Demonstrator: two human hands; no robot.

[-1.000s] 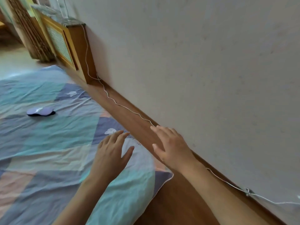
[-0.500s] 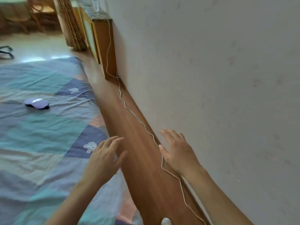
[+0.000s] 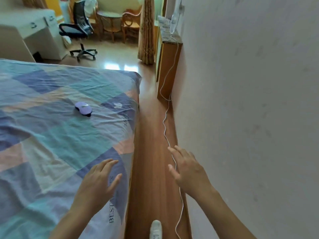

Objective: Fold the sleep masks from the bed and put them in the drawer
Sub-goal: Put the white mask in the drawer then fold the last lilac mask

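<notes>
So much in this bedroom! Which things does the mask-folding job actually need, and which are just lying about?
Belongs to the job:
- small purple fabric sleep mask
- patchwork blue, teal and pink bedsheet it lies on
- open, empty left hand and right hand

Just lying about:
- thin white cable along the wall
- black swivel office chair
- white shoe

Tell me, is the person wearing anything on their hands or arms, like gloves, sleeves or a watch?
Nothing shows. The left hand and right hand are both bare, with no gloves, rings or watch visible. Both forearms are uncovered as far as the picture's lower edge, so no sleeves come into view.
</notes>
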